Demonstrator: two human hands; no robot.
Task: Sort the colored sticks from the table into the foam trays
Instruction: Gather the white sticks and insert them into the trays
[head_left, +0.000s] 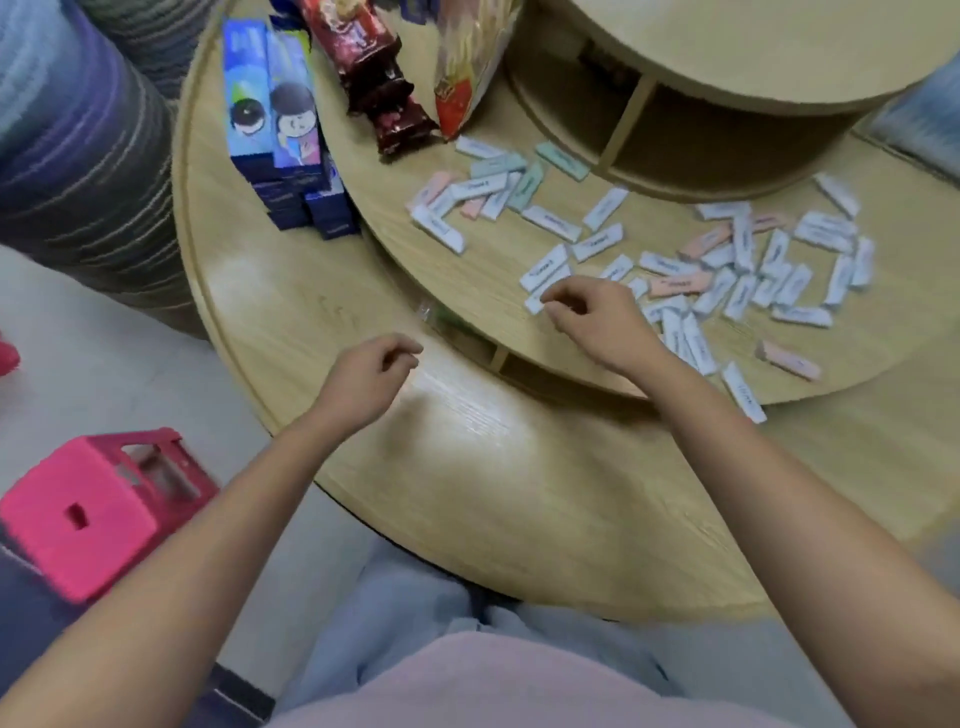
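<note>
Sticks (680, 285) scattered; right hand (597, 322) curled at a white stick (535, 304), grip unclear; left hand (363, 374) loose, empty. Pinch just one.

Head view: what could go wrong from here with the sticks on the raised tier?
The white stick at the edge of the tier lies beside the right forearm; a sweep could knock it off. The sticks in the pile overlap, so a pick by the right hand may drag neighbours.

right hand (597, 322) centre, curled fingertips at a white stick (533, 305) | left hand (363, 379) loosely curled over table (311, 312) | sticks (727, 280) scattered right
</note>
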